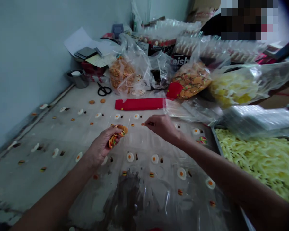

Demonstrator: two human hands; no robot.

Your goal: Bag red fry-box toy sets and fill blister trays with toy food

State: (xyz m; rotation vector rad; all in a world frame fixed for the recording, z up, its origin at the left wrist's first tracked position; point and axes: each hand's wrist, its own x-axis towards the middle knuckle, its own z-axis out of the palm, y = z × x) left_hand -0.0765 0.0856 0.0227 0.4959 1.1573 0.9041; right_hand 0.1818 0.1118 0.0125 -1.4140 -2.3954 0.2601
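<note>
My left hand [101, 142] is closed around a bunch of small round toy food pieces [112, 140], orange-brown with red, green and yellow, like miniature pizzas or burgers. Over the middle of the table, my right hand [162, 127] pinches a small orange-brown piece [143, 124] at its fingertips; its exact kind is too small to tell. Beneath both hands, rows of clear plastic [144, 139] carry miniature fried eggs [130, 157], small dark pieces [161, 160] and tiny burgers [151, 175]. A multicoloured round piece [202, 140] lies on the right, beyond my right forearm.
At the back lie a red strip [139, 104], black-handled scissors [104, 89] and bags of orange pieces [121, 75], burger-like pieces [192, 80] and yellow pieces [236, 86]. A tray [218, 141] of pale yellow strips stands right. A metal cup [79, 80] stands back left. Someone is behind.
</note>
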